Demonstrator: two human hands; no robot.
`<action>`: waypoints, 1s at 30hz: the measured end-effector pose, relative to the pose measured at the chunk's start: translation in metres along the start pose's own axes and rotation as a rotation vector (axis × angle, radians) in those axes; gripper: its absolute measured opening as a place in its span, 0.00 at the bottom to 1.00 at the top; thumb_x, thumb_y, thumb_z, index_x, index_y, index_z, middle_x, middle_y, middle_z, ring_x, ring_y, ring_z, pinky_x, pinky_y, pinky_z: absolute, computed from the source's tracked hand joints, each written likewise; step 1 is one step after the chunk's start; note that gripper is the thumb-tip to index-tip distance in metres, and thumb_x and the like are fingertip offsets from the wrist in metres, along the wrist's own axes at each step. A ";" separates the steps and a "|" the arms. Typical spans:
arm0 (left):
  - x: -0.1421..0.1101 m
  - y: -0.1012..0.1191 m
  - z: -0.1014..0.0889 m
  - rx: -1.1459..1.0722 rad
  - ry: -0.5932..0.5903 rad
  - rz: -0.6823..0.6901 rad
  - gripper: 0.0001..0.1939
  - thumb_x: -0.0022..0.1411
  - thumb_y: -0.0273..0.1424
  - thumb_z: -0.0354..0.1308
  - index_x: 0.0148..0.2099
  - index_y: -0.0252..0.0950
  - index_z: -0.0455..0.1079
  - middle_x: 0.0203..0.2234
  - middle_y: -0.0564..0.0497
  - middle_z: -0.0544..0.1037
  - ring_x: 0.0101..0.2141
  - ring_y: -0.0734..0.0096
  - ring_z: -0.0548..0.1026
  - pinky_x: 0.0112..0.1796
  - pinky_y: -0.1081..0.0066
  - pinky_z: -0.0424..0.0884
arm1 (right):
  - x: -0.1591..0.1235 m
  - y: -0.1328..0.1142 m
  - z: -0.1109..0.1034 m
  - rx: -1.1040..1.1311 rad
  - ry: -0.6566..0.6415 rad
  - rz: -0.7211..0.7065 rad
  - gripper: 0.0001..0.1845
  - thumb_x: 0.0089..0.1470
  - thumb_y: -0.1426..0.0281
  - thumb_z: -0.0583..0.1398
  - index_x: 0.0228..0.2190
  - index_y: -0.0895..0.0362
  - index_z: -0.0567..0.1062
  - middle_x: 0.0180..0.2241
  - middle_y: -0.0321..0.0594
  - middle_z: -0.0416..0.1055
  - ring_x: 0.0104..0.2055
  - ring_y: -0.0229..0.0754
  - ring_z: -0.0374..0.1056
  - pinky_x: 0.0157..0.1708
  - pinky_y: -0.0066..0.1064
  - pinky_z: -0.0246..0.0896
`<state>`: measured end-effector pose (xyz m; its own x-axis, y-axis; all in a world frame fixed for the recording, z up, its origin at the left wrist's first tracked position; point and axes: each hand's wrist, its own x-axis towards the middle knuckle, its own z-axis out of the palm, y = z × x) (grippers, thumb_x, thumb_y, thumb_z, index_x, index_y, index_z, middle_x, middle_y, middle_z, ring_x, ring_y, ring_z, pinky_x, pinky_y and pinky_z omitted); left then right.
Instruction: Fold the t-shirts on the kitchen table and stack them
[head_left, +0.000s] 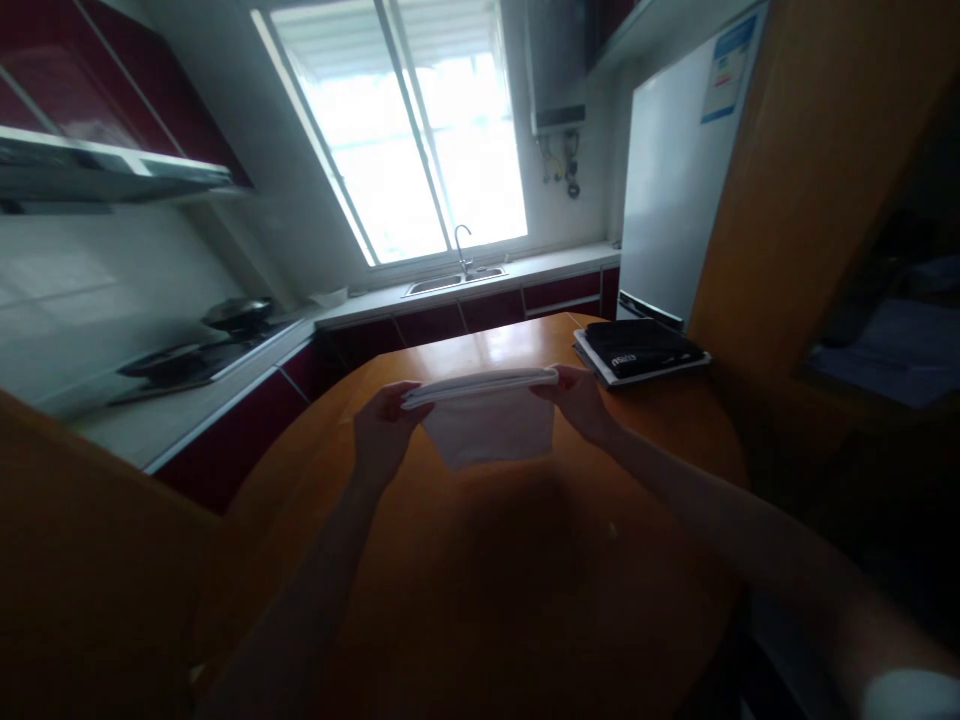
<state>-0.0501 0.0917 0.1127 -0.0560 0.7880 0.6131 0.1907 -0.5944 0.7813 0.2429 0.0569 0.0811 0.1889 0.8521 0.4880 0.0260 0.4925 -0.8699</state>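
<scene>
White folded cloth (491, 428), matte and soft-looking, is stretched between two hands over the far half of a glossy orange-brown wooden table with a curved rim (427, 560). Varnish catches the light along the table's far edge and darkens toward its near edge. Close to the far right edge lies a flat, squarish stack of folded black, white and grey fabric (641, 352), white lettering on its black top layer.

The cloth has a thick, layered band along its top; a plain panel hangs below, narrowing to an uneven lower edge. I cannot tell whether that edge touches the wood.

The left hand (381, 432) pinches the band's left end between thumb and curled fingers; the right hand (587, 403) grasps its right end. Both forearms reach forward, spread wide, converging on the cloth.
</scene>
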 end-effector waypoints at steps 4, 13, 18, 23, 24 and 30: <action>0.020 0.012 0.076 -0.071 -0.086 0.093 0.23 0.44 0.37 0.76 0.42 0.35 0.77 0.33 0.50 0.81 0.35 0.66 0.80 0.37 0.69 0.79 | 0.020 -0.015 -0.073 -0.031 0.120 -0.053 0.19 0.39 0.56 0.73 0.26 0.58 0.78 0.26 0.34 0.72 0.31 0.38 0.66 0.31 0.30 0.63; 0.048 0.027 0.268 -0.292 -0.274 0.256 0.16 0.54 0.35 0.71 0.45 0.37 0.74 0.39 0.50 0.80 0.38 0.70 0.79 0.37 0.72 0.78 | 0.066 -0.020 -0.235 -0.281 0.412 -0.189 0.16 0.43 0.58 0.71 0.29 0.56 0.79 0.30 0.36 0.76 0.31 0.41 0.70 0.29 0.32 0.66; 0.079 0.020 0.349 -0.378 -0.288 0.246 0.15 0.54 0.31 0.71 0.44 0.36 0.74 0.37 0.50 0.79 0.39 0.71 0.78 0.40 0.72 0.77 | 0.114 -0.013 -0.299 -0.417 0.472 -0.249 0.15 0.48 0.59 0.69 0.34 0.57 0.79 0.34 0.39 0.77 0.34 0.41 0.72 0.32 0.32 0.69; 0.113 -0.020 0.407 -0.417 -0.304 -0.061 0.16 0.52 0.29 0.70 0.44 0.33 0.75 0.34 0.48 0.79 0.35 0.69 0.78 0.38 0.69 0.77 | 0.178 0.031 -0.328 -0.421 0.464 -0.086 0.13 0.47 0.65 0.69 0.34 0.59 0.78 0.34 0.42 0.77 0.34 0.42 0.73 0.33 0.31 0.69; 0.118 -0.031 0.415 -0.416 -0.320 -0.147 0.16 0.52 0.29 0.69 0.44 0.32 0.74 0.33 0.48 0.79 0.34 0.69 0.78 0.37 0.68 0.77 | 0.190 0.043 -0.328 -0.419 0.459 -0.033 0.12 0.47 0.67 0.69 0.34 0.59 0.78 0.34 0.42 0.77 0.34 0.41 0.73 0.33 0.30 0.69; 0.133 -0.088 0.443 -0.322 -0.322 -0.499 0.13 0.48 0.26 0.68 0.38 0.31 0.72 0.31 0.47 0.78 0.29 0.69 0.77 0.34 0.67 0.76 | 0.234 0.115 -0.318 -0.529 0.479 0.280 0.12 0.45 0.72 0.69 0.34 0.64 0.77 0.31 0.38 0.74 0.28 0.36 0.68 0.34 0.29 0.68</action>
<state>0.3601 0.3199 0.0734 0.2427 0.9594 0.1436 -0.0864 -0.1260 0.9883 0.6026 0.2562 0.0725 0.6594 0.7033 0.2657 0.3582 0.0168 -0.9335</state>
